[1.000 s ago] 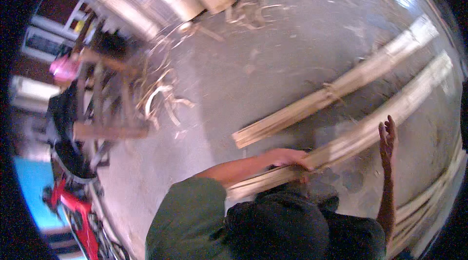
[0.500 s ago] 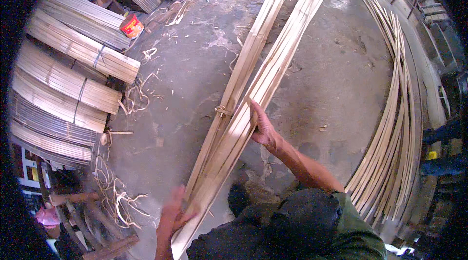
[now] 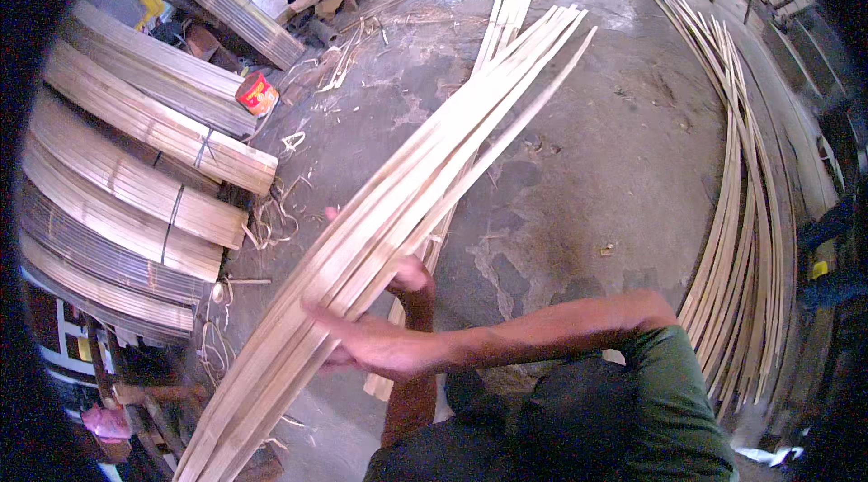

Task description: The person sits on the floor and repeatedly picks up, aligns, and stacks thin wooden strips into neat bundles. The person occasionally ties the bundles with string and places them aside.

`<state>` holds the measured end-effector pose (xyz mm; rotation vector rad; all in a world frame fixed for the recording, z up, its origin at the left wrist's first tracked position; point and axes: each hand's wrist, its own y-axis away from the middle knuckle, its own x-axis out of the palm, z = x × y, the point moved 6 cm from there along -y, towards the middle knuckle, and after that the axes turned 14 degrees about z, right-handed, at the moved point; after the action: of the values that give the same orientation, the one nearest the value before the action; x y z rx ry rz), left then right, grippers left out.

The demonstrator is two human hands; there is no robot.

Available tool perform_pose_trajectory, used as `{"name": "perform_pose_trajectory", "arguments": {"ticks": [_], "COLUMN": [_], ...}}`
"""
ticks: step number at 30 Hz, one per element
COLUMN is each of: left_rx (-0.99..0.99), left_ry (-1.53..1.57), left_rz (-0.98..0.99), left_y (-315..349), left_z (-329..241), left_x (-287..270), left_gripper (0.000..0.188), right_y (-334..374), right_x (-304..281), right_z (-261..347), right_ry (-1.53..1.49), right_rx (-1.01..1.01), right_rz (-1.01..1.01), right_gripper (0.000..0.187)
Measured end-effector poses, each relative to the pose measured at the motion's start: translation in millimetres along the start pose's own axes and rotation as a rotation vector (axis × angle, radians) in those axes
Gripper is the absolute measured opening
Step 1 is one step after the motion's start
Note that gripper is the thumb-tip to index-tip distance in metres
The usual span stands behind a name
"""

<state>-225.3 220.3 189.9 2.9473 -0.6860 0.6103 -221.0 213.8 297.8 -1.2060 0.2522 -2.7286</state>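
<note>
A long bundle of pale bamboo strips (image 3: 425,184) slants from the lower left up to the upper right, raised off the floor at my end. My left hand (image 3: 411,278) comes up from below and grips the bundle's right edge. Crossing in from the right, my right hand (image 3: 366,346) lies on the strips just below it, fingers stretched over them. A second bundle of strips (image 3: 511,3) lies on the concrete floor underneath, partly hidden by the raised one.
Tied bundles of split bamboo (image 3: 154,129) are stacked along the left. A red can (image 3: 258,91) stands beside them. Long curved strips (image 3: 750,211) lie in a row on the right. Shavings (image 3: 271,220) litter the grey floor (image 3: 588,147).
My view has swung round. The bundle has risen at my end, and both hands have come close together on its lower half; half a second ago they were far apart.
</note>
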Motion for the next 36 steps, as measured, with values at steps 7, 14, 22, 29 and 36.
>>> {"name": "perform_pose_trajectory", "arguments": {"ticks": [7, 14, 22, 29, 36], "left_rx": [0.524, 0.867, 0.971, 1.109, 1.02], "left_ry": [0.406, 0.392, 0.557, 0.491, 0.453], "left_rz": [-0.182, -0.094, 0.407, 0.919, 0.825], "left_y": [-15.1, 16.8, 33.7, 41.3, -20.3], "left_z": [-116.7, -239.1, -348.2, -433.7, -423.9], "left_x": [-60.0, -106.6, -98.5, -100.0, -70.3], "left_gripper": [0.039, 0.038, 0.041, 0.055, 0.084], "right_y": [22.4, -58.0, -73.0, -67.3, -95.2], "right_x": [-7.3, -30.2, 32.6, 88.7, 127.6], "right_z": [91.1, 144.2, 137.0, 140.7, 180.7], "right_ry": [1.7, 2.328, 2.359, 1.741, 1.968], "right_rx": [-0.061, -0.486, -0.078, -0.17, -0.462], "right_rz": [0.542, 0.453, 0.828, 0.84, 0.495], "right_gripper": [0.089, 0.107, 0.095, 0.077, 0.055]}}
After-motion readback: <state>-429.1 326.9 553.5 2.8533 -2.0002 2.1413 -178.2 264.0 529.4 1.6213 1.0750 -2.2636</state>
